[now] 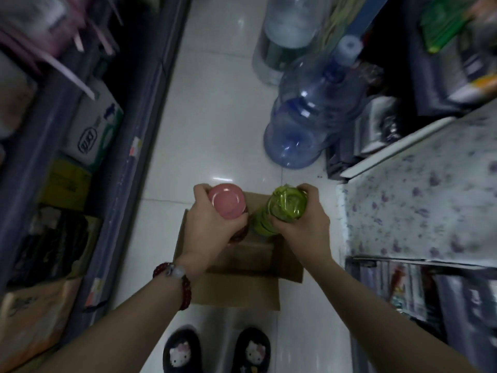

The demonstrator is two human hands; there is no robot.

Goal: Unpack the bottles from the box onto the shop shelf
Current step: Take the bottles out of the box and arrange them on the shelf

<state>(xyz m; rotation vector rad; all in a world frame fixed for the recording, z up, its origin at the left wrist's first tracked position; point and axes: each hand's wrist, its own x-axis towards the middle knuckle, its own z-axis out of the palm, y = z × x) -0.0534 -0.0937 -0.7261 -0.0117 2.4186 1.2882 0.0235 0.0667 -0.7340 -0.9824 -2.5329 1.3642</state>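
Both bottles stand upright over the cardboard box (242, 267): left hand (212, 224) fingers wrap the pink-capped bottle (227, 201), right hand (302, 224) the green bottle (287, 204), nearer the right-hand shelf (419, 189).

View: single head-worn wide-angle camera.
Facing: steeply down, slightly forward, along a shop aisle.
Centre: both forearms reach into frame from the bottom edge over the cardboard box (239, 275) on the tiled floor (215, 117).
Range: hands near; floor farther.
Edges: shelf (139, 109) left, bench (419, 205) right, bowed.
Sharpness: blurred towards corners.
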